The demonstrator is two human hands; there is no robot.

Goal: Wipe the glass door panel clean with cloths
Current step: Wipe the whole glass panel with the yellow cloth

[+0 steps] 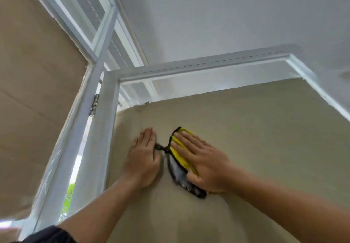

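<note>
Glass panel [265,138], 1 cloth [179,172] — under right hand [204,163], left hand [144,159] beside

- The left hand [144,159] and the right hand [204,164] are bare, seen from the back.
- The left forearm [98,210] and the right forearm [287,203] are uncovered along all that shows.
- A dark, nearly black sleeve [50,235] covers the left arm's upper part; its edge is blurred.

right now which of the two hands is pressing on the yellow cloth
The right hand, spread flat over the yellow cloth. The left hand lies beside it on the glass door panel, nearer the hinge.
</note>
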